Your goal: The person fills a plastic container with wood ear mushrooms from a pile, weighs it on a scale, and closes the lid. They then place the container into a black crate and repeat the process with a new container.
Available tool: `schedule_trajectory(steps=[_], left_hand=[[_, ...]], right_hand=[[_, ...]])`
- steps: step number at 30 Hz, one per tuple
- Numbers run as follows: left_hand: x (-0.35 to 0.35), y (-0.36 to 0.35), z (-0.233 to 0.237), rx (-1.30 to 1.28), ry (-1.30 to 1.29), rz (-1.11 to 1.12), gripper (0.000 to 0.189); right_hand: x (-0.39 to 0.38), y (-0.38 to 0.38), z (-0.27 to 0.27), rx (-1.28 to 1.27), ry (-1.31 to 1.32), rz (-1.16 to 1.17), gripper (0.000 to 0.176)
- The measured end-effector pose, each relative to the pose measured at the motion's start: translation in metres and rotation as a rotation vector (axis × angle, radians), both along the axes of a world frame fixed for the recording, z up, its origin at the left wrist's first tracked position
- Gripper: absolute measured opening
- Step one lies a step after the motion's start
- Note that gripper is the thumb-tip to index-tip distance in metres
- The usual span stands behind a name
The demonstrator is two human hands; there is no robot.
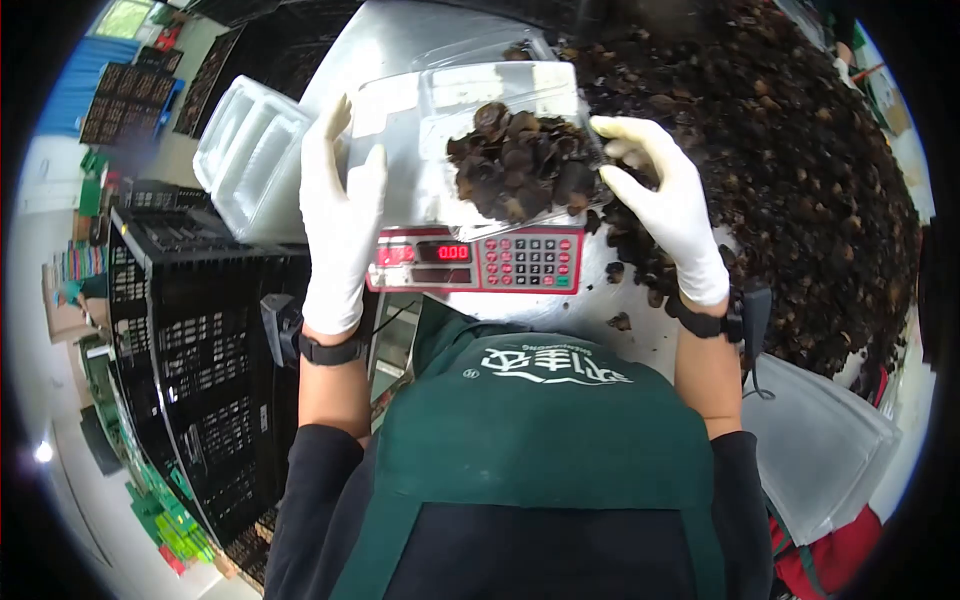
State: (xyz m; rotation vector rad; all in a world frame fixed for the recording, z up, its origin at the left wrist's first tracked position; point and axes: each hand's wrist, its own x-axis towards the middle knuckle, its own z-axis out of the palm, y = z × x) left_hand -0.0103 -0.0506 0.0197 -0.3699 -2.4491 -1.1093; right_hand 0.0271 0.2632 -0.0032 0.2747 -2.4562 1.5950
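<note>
A clear plastic clamshell box lies opened on a red and white digital scale, whose red display reads 0.00. Dark wood ear mushrooms are heaped in the box's right half. At the lid's left edge is my left hand, in a white glove, with thumb and fingers spread. My right hand, gloved too, is at the box's right edge; its index finger and thumb are apart and the other fingers curl inward. Whether its fingertips touch the plastic I cannot make out.
A large pile of loose wood ear mushrooms covers the metal table's right side. Stacked clear plastic boxes stand left of the scale. Black crates are at the left, and clear plastic sheets or lids lie at the lower right.
</note>
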Motion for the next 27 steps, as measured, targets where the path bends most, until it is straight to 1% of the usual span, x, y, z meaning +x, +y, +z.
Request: schedule_trajectory(steps=[3, 6, 10, 11, 13, 14, 15, 16, 17, 18, 20, 22, 23, 26, 27], left_hand=[[-0.002, -0.008, 0.001, -0.040, 0.014, 0.031, 0.054], [-0.002, -0.008, -0.003, -0.045, -0.004, 0.033, 0.054], [0.001, 0.000, -0.005, -0.043, -0.036, 0.012, 0.053], [0.001, 0.003, -0.008, -0.030, -0.036, -0.006, 0.053], [0.002, 0.013, -0.010, -0.026, -0.041, -0.047, 0.053], [0.002, 0.019, -0.011, -0.055, -0.050, -0.090, 0.056], [0.003, 0.028, -0.014, -0.046, -0.072, -0.138, 0.058], [0.005, 0.038, -0.014, -0.039, -0.096, -0.187, 0.060], [0.007, 0.047, -0.009, -0.087, -0.091, -0.255, 0.063], [0.004, 0.054, -0.016, -0.132, -0.044, -0.288, 0.066], [0.000, 0.070, -0.019, -0.147, 0.010, -0.313, 0.063], [-0.012, 0.080, -0.018, -0.228, 0.018, -0.330, 0.050], [-0.019, 0.084, -0.018, -0.269, 0.023, -0.336, 0.044], [-0.031, 0.086, -0.023, -0.224, -0.135, -0.395, 0.023], [-0.033, 0.086, -0.022, -0.186, -0.089, -0.371, 0.012]], right_hand=[[0.015, -0.006, 0.002, 0.137, 0.031, 0.048, 0.047], [0.018, -0.018, -0.001, 0.413, 0.264, 0.075, 0.048], [0.014, -0.025, -0.008, 0.544, 0.208, 0.101, 0.038], [0.011, -0.026, -0.010, 0.497, 0.233, 0.100, 0.028], [0.004, -0.023, -0.019, 0.398, 0.227, 0.133, 0.024], [0.001, -0.020, -0.021, 0.353, 0.224, 0.145, 0.023], [-0.002, -0.020, -0.019, 0.297, 0.267, 0.125, 0.019], [-0.002, -0.020, -0.016, 0.219, 0.196, 0.107, 0.018], [-0.002, -0.020, -0.013, 0.140, 0.126, 0.089, 0.018], [-0.002, -0.019, -0.009, 0.059, 0.057, 0.072, 0.018], [-0.004, -0.018, -0.004, -0.028, -0.040, -0.006, 0.016], [-0.009, -0.013, -0.003, -0.193, -0.140, -0.039, 0.016], [-0.012, -0.011, -0.001, -0.352, -0.194, -0.007, 0.019], [-0.010, 0.000, 0.003, -0.463, -0.347, 0.011, 0.023], [-0.009, 0.002, 0.002, -0.515, -0.373, 0.021, 0.024]])
